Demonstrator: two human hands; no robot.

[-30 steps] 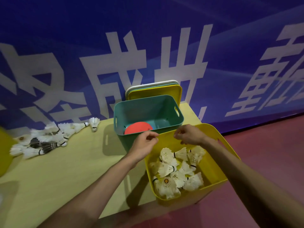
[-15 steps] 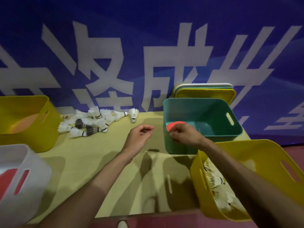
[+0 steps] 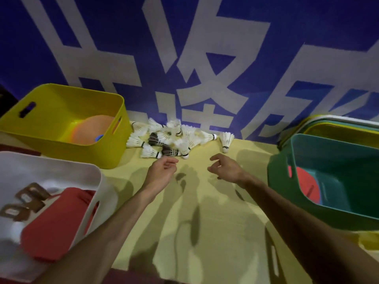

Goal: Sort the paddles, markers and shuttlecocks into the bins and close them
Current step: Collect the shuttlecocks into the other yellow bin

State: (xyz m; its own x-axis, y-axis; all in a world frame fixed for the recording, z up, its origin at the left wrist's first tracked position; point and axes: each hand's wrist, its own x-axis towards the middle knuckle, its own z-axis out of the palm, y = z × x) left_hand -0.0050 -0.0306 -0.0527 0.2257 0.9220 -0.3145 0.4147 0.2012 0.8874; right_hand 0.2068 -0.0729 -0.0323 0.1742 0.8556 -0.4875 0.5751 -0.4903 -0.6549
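— Blue banner wall [image 3: 184, 48] with big white characters at the back, pale yellow counter [image 3: 205, 218] in front of it. Where are the hands?

— Mid-frame, over the counter. The left hand [image 3: 162, 171] and right hand [image 3: 225, 169] are near each other, fingers loosely curled, and neither holds anything.

— And the shuttlecocks?

— Just beyond the fingertips, a heap of white shuttlecocks [image 3: 170, 138] lies on the counter against the wall. A single shuttlecock [image 3: 226, 141] sits just right of the heap, cork end toward the hands.

— The bins?

— A yellow bin [image 3: 61, 152] at upper left, just beside the heap, with orange discs [image 3: 92, 130] inside. A white bin [image 3: 100, 181] at lower left holds red paddles [image 3: 55, 222] with brown handles. A teal bin [image 3: 283, 181] at right has something red [image 3: 303, 181] in it, too blurred to name. A stack of lids [image 3: 338, 124] stands behind it. All three bins are uncovered.
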